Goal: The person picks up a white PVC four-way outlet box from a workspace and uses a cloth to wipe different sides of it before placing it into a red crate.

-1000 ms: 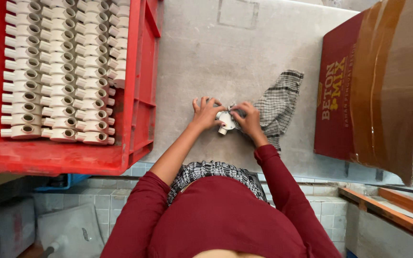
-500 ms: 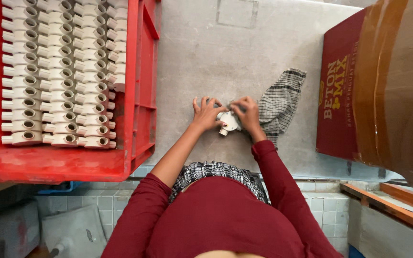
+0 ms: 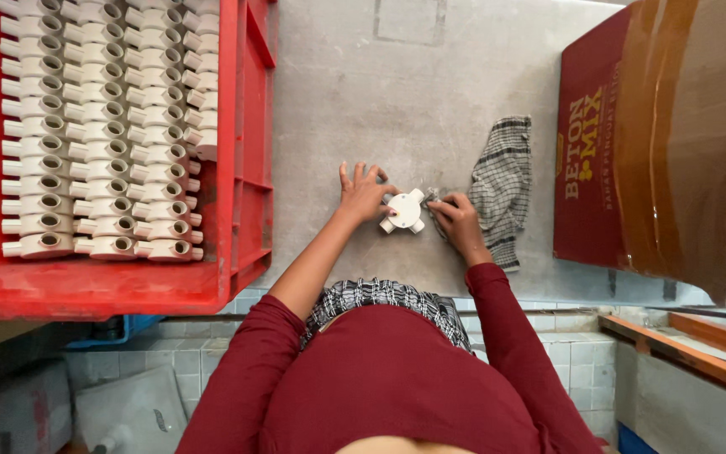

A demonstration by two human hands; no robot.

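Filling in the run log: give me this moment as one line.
left hand rests on white four-way fitting | right hand at its side, by checked cloth | fitting lies on grey worktop

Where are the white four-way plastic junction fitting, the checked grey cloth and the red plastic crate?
white four-way plastic junction fitting [image 3: 405, 210]: head view, on its round centre body.
checked grey cloth [image 3: 502, 181]: head view, on its middle, beside the right hand.
red plastic crate [image 3: 241, 126]: head view, on its right side wall.

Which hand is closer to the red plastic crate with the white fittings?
The left hand. It rests on the grey table beside the white round four-way fitting, on the side toward the red plastic crate. The right hand is beyond the fitting, against the checked cloth.
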